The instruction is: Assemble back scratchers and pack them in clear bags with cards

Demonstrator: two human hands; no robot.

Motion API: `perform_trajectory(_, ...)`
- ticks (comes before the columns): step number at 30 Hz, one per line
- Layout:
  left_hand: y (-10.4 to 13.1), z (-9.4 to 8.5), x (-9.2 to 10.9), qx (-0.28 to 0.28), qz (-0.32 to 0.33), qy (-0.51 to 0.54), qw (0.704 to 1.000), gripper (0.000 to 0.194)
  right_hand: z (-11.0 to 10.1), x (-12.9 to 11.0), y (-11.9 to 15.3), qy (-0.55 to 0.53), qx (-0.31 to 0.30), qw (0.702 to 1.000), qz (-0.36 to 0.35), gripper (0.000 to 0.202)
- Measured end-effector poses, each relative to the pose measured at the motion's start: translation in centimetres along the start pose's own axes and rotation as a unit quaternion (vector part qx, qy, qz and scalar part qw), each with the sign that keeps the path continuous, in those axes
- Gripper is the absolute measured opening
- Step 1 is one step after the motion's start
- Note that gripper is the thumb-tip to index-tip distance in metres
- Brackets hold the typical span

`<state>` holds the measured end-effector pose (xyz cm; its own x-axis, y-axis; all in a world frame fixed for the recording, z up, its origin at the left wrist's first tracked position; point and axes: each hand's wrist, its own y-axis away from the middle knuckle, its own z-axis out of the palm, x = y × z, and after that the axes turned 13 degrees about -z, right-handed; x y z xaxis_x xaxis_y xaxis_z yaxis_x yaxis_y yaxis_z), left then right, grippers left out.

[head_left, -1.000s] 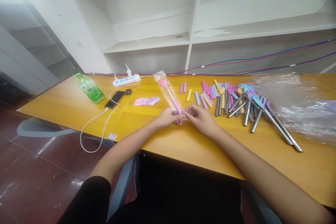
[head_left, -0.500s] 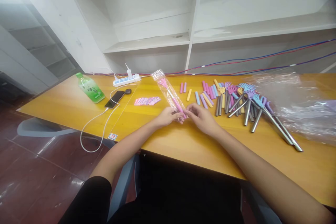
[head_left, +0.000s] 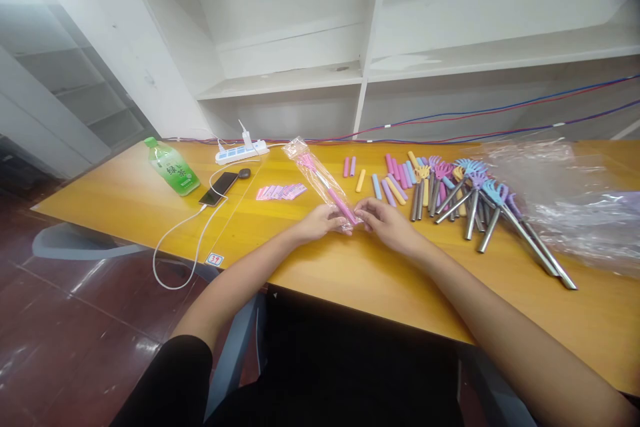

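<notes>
A pink back scratcher [head_left: 340, 203] with a metal shaft lies inside a clear plastic bag [head_left: 296, 148], its claw head pointing away from me and its handle end toward me. My left hand [head_left: 323, 222] is closed around the bag near the handle end. From the other side, my right hand [head_left: 384, 223] pinches the near end of the bag by the handle tip. To the right is a pile of back scratchers [head_left: 473, 190] with metal shafts and blue, purple, pink and yellow claw heads. Several coloured grip sleeves [head_left: 389, 191] lie between the pile and my hands.
Small pink and purple cards [head_left: 281, 192] lie left of the bag. Farther left are a phone [head_left: 219, 189] on a white cable, a power strip [head_left: 241, 153] and a green tea bottle [head_left: 171, 168]. Clear plastic bags [head_left: 575, 200] cover the table's right end. White shelves [head_left: 280, 90] stand behind.
The far end of the bagged back scratcher has swung slightly left and down. Both hands keep nearly the same place, my right hand a little farther right.
</notes>
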<state>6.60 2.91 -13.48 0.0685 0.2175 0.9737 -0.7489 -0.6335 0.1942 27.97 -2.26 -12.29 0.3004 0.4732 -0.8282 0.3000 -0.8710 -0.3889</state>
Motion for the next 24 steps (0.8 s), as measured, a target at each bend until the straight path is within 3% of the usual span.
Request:
perform_trajectory(3,0.1,0.2,0.2,-0.002,-0.006,-0.003,1.0,0.05,-0.2,0.0,0.1,-0.011,-0.015,1.0,0.007,0.044)
perform_trajectory(7,0.5,0.5,0.9,0.022,-0.03,-0.06,0.998,0.025,-0.4,-0.4,0.2,-0.064,-0.016,0.998,0.014,0.051)
perform_trajectory(9,0.8,0.6,1.5,0.029,-0.052,-0.109,0.992,0.017,-0.3,-0.5,0.2,-0.095,0.012,0.995,0.019,0.056)
perform_trajectory(12,1.7,1.1,2.0,-0.011,-0.08,-0.19,0.979,0.018,-0.1,-0.6,-0.1,-0.164,0.071,0.983,0.043,0.059)
perform_trajectory(16,2.3,1.8,1.8,-0.035,-0.067,-0.261,0.962,0.019,0.1,-0.5,-0.4,-0.239,0.151,0.956,0.084,0.052)
perform_trajectory(19,1.8,1.9,1.1,0.026,-0.045,-0.212,0.976,0.024,0.3,-0.3,-0.4,-0.248,0.159,0.951,0.091,0.052)
perform_trajectory(22,0.5,1.2,1.0,0.125,-0.019,-0.132,0.983,0.025,0.7,-0.3,-0.3,-0.252,0.107,0.958,0.084,0.053)
perform_trajectory(24,-0.7,0.5,1.4,0.176,0.023,-0.112,0.978,0.035,1.1,-0.4,-0.2,-0.259,0.074,0.959,0.082,0.053)
